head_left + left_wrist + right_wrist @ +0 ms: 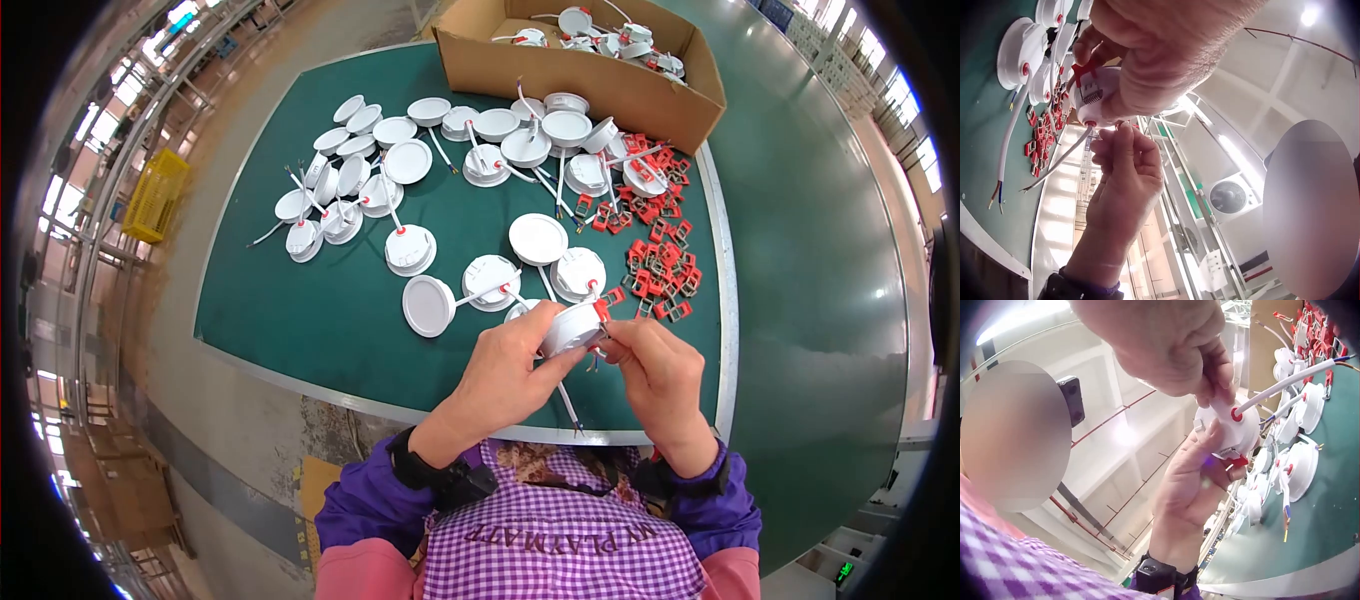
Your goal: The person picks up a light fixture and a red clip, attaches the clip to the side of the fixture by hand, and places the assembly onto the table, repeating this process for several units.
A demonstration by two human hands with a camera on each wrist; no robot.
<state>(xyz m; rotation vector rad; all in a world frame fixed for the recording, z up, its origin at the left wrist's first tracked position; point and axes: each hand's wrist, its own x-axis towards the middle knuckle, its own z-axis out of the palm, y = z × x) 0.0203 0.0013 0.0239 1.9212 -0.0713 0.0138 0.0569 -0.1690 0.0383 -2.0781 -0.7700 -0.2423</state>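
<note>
The left hand (508, 375) grips a round white lamp housing (573, 330) above the near edge of the green table. A red clip with a metal spring (1089, 87) is on the housing's side in the left wrist view. Against the housing's other side, the right hand (662, 380) pinches with thumb and forefinger; the small part between these fingertips is mostly hidden. From a red grommet (1237, 414) on the housing, a white cable (1285, 382) extends with bare coloured wire ends.
Many white round lamps (409, 250) with cables lie over the green table (300, 330). Red clips (662, 270) are heaped at its right side. A cardboard box (570, 75) holding more lamps stands at the far edge.
</note>
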